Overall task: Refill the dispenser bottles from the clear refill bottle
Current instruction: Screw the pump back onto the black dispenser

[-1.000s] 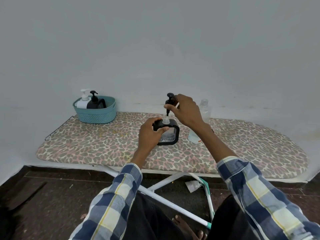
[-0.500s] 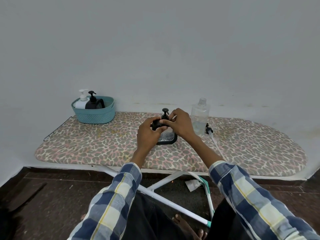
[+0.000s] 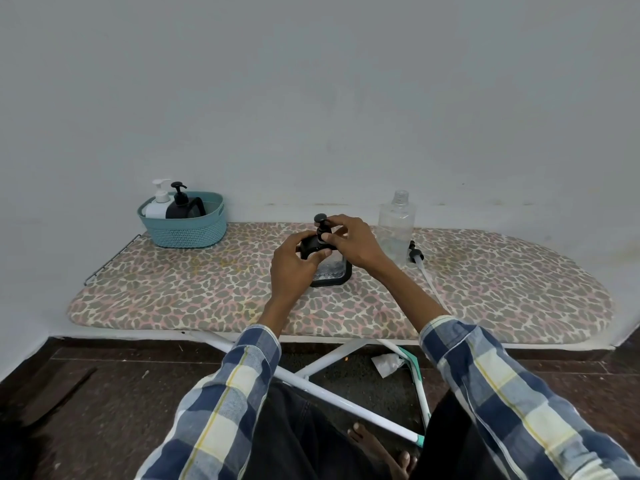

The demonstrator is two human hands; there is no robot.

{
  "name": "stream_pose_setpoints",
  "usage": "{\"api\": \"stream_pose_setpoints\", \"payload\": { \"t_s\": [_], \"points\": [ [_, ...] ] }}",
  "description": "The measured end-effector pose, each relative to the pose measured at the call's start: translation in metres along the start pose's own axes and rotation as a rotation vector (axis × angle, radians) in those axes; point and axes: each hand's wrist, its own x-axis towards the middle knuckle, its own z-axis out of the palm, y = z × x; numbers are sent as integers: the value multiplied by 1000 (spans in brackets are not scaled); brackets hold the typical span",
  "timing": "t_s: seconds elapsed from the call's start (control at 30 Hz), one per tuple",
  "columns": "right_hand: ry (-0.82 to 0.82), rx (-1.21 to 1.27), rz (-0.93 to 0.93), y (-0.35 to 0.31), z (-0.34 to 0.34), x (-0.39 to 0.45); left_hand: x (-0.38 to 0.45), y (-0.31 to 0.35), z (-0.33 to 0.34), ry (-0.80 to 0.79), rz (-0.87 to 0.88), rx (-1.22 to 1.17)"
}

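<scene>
A square black-framed dispenser bottle stands in the middle of the ironing board. My left hand grips its left shoulder. My right hand is closed around the collar of the black pump head, which sits in the bottle's neck. To the right stands the clear refill bottle, upright and without a cap. A loose pump with a long tube lies just right of it.
A teal basket at the board's back left holds a white dispenser bottle and a black one. The wall runs right behind the board. White legs and a scrap of paper are on the dark floor below.
My right hand has lowered the pump head from above the bottle into its neck and now holds its collar. The camera has tilted, so the refill bottle and the loose pump show.
</scene>
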Motion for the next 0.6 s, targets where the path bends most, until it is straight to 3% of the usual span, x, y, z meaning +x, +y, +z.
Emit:
{"api": "stream_pose_setpoints", "payload": {
  "t_s": [0.37, 0.6],
  "points": [
    [217, 85, 16, 11, 18, -5, -2, 1, 0, 16, 1, -10],
    [202, 83, 24, 11, 14, -1, -2, 1, 2, 21, 2, -1]
  ]
}}
